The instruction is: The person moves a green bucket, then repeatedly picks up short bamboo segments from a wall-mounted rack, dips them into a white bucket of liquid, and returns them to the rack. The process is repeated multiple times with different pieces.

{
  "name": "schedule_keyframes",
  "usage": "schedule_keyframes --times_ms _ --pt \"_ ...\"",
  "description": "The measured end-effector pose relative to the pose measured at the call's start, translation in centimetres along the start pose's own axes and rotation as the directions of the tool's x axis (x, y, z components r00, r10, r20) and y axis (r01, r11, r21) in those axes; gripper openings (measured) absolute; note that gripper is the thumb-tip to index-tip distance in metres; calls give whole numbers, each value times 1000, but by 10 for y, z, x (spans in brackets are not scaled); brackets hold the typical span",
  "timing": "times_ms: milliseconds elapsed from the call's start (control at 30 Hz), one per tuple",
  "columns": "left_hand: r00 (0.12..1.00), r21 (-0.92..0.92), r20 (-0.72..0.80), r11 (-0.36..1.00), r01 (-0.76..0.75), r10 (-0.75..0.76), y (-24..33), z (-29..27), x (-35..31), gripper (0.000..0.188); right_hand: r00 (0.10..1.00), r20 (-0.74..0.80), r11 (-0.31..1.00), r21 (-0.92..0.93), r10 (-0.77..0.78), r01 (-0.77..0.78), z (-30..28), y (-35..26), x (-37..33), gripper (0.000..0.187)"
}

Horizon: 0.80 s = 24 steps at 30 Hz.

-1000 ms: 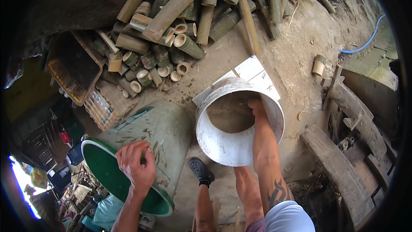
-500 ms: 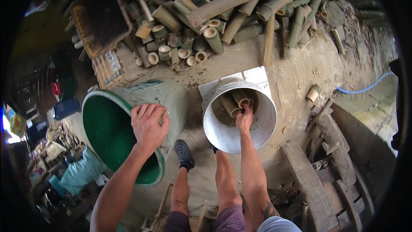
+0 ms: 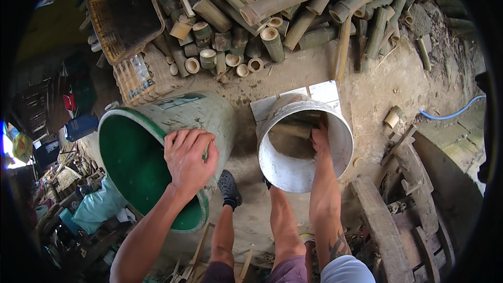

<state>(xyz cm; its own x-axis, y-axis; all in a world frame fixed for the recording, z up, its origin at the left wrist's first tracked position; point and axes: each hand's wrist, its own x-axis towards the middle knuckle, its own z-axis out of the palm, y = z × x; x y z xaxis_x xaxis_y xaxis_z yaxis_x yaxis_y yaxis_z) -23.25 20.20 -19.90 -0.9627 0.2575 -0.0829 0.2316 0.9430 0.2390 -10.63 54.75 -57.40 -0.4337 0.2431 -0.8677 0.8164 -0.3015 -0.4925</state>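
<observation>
My left hand [image 3: 191,160] is closed over the rim of a big tilted barrel [image 3: 204,110], pale outside and green inside. My right hand [image 3: 320,137] reaches down into a white bucket [image 3: 283,170]. There it grips the right end of a cut bamboo piece [image 3: 291,130], though shadow and the bucket wall partly hide the fingers. At least one more bamboo piece lies behind it in the bucket. The bucket stands in front of white tiles [image 3: 325,92] on the ground.
A pile of cut bamboo [image 3: 272,42] spans the far side, with a dirty crate [image 3: 112,42] at its left. Wooden planks [image 3: 380,225] lie at the right, near a loose bamboo piece [image 3: 393,117] and a blue hose [image 3: 450,117]. A teal plastic bag [image 3: 98,207] lies left.
My right hand has shifted to the right inside the bucket, and the bamboo there has swung from slanting to nearly crosswise. My left hand stays on the barrel rim.
</observation>
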Motion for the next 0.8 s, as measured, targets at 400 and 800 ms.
schedule_keyframes --times_ms 400,800 --pt "998 10 57 1000 -1 1 4 -3 9 12 914 -205 904 -183 349 -386 -26 39 67 57" --pt "999 -35 -47 999 -5 4 -1 -1 1 11 954 -164 941 -269 -253 203 1 13 -13 53"
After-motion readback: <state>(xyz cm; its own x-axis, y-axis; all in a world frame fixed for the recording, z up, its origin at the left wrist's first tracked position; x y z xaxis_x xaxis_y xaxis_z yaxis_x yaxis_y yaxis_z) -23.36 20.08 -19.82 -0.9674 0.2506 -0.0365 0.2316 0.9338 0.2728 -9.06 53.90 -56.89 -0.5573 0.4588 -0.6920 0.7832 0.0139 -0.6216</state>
